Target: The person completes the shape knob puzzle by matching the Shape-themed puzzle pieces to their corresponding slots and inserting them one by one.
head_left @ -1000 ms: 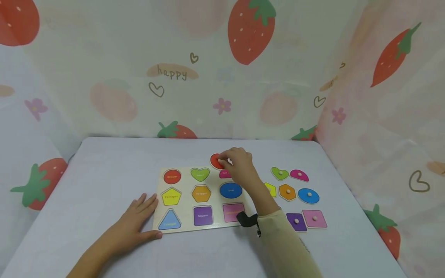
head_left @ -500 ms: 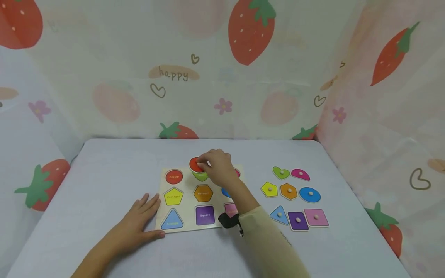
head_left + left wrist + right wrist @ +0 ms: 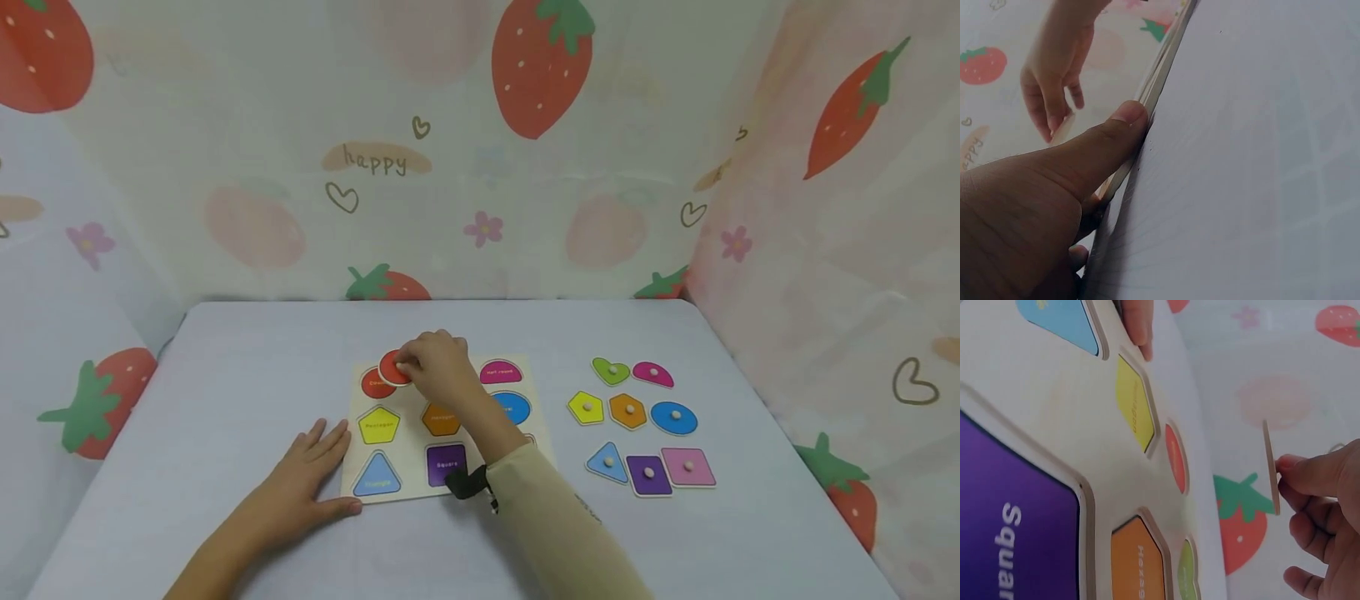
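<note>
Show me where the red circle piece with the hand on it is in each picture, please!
Head: the red circle piece is just left of centre, partly covering the shape board's red round slot.
Left wrist: red circle piece at upper left, nearly edge-on.
Right wrist: red circle piece right of centre, a thin edge-on strip.
Shared landmark: the right hand pinching it.

Right hand [image 3: 438, 367] pinches while left hand [image 3: 302, 477] lies outstretched.

Eight pieces [image 3: 621, 417] on the table [image 3: 405, 550], right of the board [image 3: 411, 443].
</note>
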### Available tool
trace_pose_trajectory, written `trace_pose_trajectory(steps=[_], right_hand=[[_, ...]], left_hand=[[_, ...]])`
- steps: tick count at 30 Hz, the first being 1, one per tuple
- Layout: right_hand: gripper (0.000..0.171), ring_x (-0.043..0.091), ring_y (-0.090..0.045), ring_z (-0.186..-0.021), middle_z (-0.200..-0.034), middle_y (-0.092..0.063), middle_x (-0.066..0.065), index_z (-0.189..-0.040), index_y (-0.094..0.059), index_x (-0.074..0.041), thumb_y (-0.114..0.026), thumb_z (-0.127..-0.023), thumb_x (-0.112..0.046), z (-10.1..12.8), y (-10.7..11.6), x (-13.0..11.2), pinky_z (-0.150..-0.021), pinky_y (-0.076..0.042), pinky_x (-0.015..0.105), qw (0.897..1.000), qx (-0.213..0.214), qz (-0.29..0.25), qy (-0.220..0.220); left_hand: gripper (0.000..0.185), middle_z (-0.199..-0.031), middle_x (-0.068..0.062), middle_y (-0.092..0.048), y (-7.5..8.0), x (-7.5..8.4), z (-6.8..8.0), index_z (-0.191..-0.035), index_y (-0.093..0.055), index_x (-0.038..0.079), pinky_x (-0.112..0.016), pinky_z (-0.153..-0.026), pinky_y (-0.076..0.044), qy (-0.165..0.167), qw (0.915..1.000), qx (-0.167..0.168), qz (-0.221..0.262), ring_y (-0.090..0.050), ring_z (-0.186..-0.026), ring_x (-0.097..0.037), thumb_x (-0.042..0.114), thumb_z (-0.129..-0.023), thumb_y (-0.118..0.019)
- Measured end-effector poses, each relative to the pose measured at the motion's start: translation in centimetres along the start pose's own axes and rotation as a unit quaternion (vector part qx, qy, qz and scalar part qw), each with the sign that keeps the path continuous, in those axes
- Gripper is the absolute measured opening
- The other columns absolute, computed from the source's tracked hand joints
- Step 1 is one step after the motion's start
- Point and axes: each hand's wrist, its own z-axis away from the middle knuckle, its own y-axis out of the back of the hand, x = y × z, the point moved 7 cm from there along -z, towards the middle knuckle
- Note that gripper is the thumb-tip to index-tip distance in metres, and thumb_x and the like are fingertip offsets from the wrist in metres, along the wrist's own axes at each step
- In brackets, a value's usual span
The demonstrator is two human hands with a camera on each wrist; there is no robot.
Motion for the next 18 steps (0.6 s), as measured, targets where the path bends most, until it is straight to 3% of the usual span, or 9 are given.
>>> trace_pose_trajectory(steps=[11, 18], right_hand=[[0.020, 0.014, -0.057, -0.102, -0.112, -0.075, -0.008, -0.115, -0.079, -0.025, -0.067, -0.101, -0.034, -1.9, -3.8, -1.1, -0.094, -0.043, 0.038, 0.998, -0.049, 0.037, 0.001], [0.019, 0.015, -0.056, -0.104, -0.113, -0.075, -0.009, -0.115, -0.078, -0.026, -0.066, -0.101, -0.034, -2.3, -4.8, -1.1, -0.102, -0.043, 0.043, 0.997, -0.066, 0.037, -0.025]], left_hand=[[0.111, -0.167, -0.010, -0.031, 0.1, -0.3, 0.0, -0.160, -0.035, 0.008, -0.068, -0.122, -0.017, -0.006, 1.0000, -0.002, 0.006, -0.015, -0.155, -0.047, 0.074, -0.078, -0.071], [0.110, -0.168, -0.009, -0.030, -0.1, -0.3, 0.0, -0.160, -0.035, 0.007, -0.067, -0.122, -0.016, -0.006, 1.0000, -0.004, 0.004, -0.014, -0.156, -0.046, 0.072, -0.079, -0.072]])
